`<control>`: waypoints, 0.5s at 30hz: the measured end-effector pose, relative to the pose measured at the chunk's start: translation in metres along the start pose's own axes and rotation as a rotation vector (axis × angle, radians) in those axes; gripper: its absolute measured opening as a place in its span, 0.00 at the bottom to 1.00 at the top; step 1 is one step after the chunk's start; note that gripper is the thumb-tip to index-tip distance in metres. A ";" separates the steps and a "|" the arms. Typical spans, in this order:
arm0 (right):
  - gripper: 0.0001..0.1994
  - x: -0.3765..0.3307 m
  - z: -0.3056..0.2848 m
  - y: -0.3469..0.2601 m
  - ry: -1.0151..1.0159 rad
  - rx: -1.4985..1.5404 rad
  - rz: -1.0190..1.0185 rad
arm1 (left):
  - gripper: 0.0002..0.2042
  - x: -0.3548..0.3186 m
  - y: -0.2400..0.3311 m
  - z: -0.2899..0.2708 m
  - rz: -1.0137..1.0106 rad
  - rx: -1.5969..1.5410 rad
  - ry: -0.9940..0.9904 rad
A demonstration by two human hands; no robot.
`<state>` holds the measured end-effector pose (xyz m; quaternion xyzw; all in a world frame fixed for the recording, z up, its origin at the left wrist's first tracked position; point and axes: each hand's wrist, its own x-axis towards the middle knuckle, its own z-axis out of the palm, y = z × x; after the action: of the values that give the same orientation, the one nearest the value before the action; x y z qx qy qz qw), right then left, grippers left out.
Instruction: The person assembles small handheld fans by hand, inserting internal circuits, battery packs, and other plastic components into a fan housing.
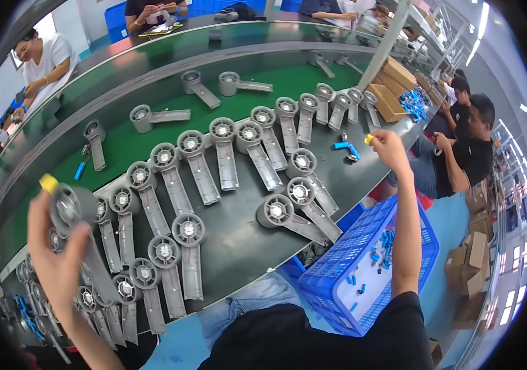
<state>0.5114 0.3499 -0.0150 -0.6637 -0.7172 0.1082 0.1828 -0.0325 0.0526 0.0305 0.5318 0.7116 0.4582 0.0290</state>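
Observation:
My left hand (pixel 53 259), blurred and raised at the left, is wrapped round a grey handheld fan housing (pixel 94 259). Its round head is between thumb and fingers, the handle hanging down. A yellow cover (pixel 48 183) caps one fingertip. My right hand (pixel 390 151) hovers over the bench's right side, fingers closed together, with yellow at a fingertip (pixel 369 139). Whatever the fingers pinch, if anything, is too small to tell. Blue battery cells (pixel 354 152) with small metal parts lie just left of it. Grey fan housings (pixel 223 154) with round heads and trough-shaped handles line the bench.
Beyond the dark bench (pixel 232 231), a green conveyor belt (pixel 171 95) carries more housings. A blue crate (pixel 331 290) holding blue cells stands beside my right arm. Cardboard boxes (pixel 393 92) and a heap of blue cells (pixel 415 105) sit far right. Co-workers (pixel 479 142) sit around the line.

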 end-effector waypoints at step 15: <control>0.12 0.049 0.061 0.050 -0.084 0.348 -0.047 | 0.25 -0.122 0.082 0.196 0.014 -0.086 -0.293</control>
<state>0.5298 0.4086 -0.0849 -0.6001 -0.7098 0.2541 0.2674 0.1833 0.0800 -0.0809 0.5961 0.6758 0.4061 0.1519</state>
